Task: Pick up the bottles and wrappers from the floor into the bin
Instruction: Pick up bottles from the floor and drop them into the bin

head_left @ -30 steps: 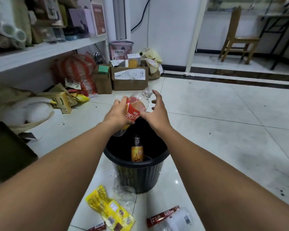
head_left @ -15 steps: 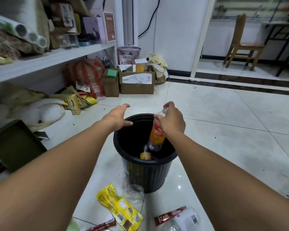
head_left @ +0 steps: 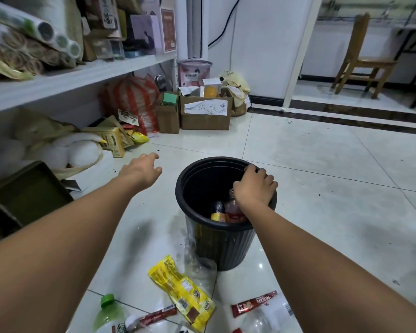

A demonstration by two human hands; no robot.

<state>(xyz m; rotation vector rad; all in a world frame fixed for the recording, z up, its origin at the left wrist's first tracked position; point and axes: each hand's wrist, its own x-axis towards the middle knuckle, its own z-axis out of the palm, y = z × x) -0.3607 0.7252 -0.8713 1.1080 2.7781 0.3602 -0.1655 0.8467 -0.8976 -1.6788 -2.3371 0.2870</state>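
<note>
Head view was taken up mostly by the tiled floor (head_left: 322, 188), with the black bin (head_left: 226, 248) stood upright near its middle. At the bin's right rim the right hand (head_left: 253, 188) was seen with fingers curled, just above the neck of the red-labelled bottle (head_left: 234, 212); whether the neck was pinched or let go could not be told. The left hand (head_left: 141, 170) was held to the left of the bin, fingers loose and apart, with nothing in it. The red-labelled bottle was stood inside the bin, beside an orange-labelled bottle (head_left: 217, 212). The step was judged to be the dropping-in of that bottle: it would be done well if the bottle were freed only below the rim and the bin were not knocked as the hand was drawn out. Near the bin's foot a yellow wrapper (head_left: 181, 293), a green bottle (head_left: 108, 313), a clear bottle (head_left: 262, 320) and a red sachet (head_left: 253, 304) were left for gathering, the thin ones best pinched at an edge
</note>
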